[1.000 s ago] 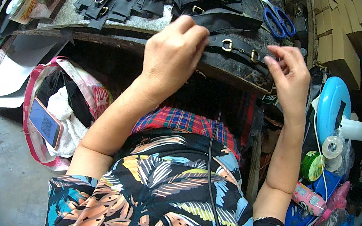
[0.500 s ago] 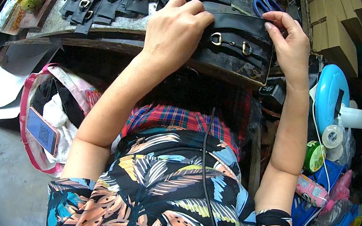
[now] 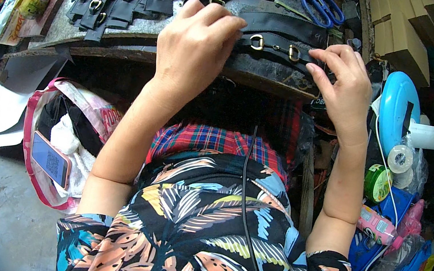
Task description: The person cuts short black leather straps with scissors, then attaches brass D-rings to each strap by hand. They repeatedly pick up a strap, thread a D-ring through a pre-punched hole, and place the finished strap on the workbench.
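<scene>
Seen from above, a black leather strap (image 3: 272, 46) with two gold D-rings lies near the table's front edge, toward 1 o'clock. The left hand (image 3: 193, 44), at 11 o'clock, curls by its left end; the fingertips are hidden, so whether it pinches cannot be told. At 2 o'clock, the right hand (image 3: 345, 77) brings a parted thumb and forefinger to the strap's right end; whether they grip it is unclear. The step in hand looks like positioning the strap; keeping it straight would call for a light touch at both ends. Just beyond lies a plain black leather band (image 3: 282, 26) with a small handwritten mark. Printed lettering shows on a pink-edged bag (image 3: 110, 116) at 9 o'clock; a square code fills part of a phone (image 3: 52, 159) toward 8.
</scene>
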### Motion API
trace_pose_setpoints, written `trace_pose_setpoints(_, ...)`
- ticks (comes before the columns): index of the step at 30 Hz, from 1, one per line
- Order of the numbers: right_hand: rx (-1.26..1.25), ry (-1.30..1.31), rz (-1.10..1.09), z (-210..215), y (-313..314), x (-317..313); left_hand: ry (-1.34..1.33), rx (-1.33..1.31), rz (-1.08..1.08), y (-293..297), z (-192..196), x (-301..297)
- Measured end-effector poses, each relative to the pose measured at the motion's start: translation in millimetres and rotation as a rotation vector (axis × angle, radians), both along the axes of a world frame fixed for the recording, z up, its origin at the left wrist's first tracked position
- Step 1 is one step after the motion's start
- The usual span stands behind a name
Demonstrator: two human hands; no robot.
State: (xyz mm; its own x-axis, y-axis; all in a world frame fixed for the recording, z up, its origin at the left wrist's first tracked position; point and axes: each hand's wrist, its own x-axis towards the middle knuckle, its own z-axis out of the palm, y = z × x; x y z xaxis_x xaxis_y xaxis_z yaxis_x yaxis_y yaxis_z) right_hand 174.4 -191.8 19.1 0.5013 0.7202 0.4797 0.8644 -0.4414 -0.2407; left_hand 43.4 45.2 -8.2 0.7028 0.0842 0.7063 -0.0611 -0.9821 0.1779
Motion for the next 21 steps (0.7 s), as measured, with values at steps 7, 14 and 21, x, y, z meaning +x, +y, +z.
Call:
trace_pose_setpoints(7,0.049,0.104,0.007,-11,-3,-1,0.081,-0.013,0.03,-14,-4,-12)
trace_pose_setpoints(14,0.092,0.201,-0.009,-15,-7,0,0.078,-0.024,0.054,-10,-7,-14)
trace_pose_setpoints(21,0.152,0.327,-0.032,-13,-9,-4,0.078,-0.053,0.044,-10,-4,-15)
